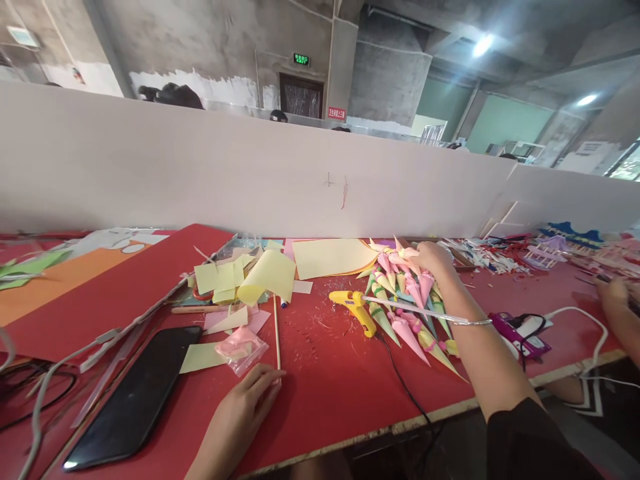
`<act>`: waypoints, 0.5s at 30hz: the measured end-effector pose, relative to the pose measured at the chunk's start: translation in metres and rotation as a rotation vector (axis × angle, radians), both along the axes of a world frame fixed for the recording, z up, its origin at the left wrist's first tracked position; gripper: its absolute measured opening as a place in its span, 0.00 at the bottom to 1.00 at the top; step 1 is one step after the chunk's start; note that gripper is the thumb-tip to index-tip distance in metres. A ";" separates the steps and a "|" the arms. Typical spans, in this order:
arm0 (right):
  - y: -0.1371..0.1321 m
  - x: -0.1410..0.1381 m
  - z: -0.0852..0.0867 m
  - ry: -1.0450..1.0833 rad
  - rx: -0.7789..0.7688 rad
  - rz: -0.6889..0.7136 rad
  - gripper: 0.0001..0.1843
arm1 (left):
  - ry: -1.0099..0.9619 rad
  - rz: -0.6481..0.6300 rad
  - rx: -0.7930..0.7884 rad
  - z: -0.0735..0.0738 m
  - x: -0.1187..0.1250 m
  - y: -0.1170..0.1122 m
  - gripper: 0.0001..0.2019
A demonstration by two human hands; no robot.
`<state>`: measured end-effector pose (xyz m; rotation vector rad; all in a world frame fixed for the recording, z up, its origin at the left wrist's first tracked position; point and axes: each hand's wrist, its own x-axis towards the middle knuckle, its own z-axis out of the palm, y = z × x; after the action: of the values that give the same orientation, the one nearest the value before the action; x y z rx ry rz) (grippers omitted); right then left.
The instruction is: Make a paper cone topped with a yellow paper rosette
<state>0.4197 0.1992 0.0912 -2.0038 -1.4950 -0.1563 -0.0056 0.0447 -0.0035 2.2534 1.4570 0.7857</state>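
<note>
My left hand (245,407) rests on the red tabletop, its fingers closed at the near end of a thin wooden stick (277,330). The stick points away from me, toward a curled yellow paper sheet (270,275). My right hand (434,259) is at the far side of a pile of pink, yellow and green paper cones (407,340). Its fingers are closed on a pink paper cone (409,253) at the top of the pile, partly hidden by the hand. A yellow glue gun (354,310) lies left of the pile, its clear glue stick reaching under my right forearm.
A black phone (135,397) lies at the left, near a red board (125,287). Paper scraps and a small plastic bag (243,350) are beside my left hand. A purple power strip (520,337) sits at the right. Another person's hand (613,293) is at the far right. A white partition (250,173) stands behind.
</note>
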 end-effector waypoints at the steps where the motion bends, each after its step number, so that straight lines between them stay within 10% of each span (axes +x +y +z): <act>1: 0.000 0.000 0.001 0.007 -0.016 0.013 0.14 | -0.003 0.011 0.003 -0.001 0.000 0.000 0.14; 6: -0.012 -0.008 0.005 0.067 0.030 0.087 0.11 | -0.038 0.053 0.036 -0.001 -0.001 0.001 0.12; 15: -0.130 -0.044 0.072 0.534 0.856 -0.083 0.18 | -0.181 0.117 -0.059 0.005 -0.001 -0.005 0.14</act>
<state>0.3755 0.0693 0.1634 -1.2648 -0.7957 -0.2251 -0.0064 0.0397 0.0017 2.0113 1.5158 0.9427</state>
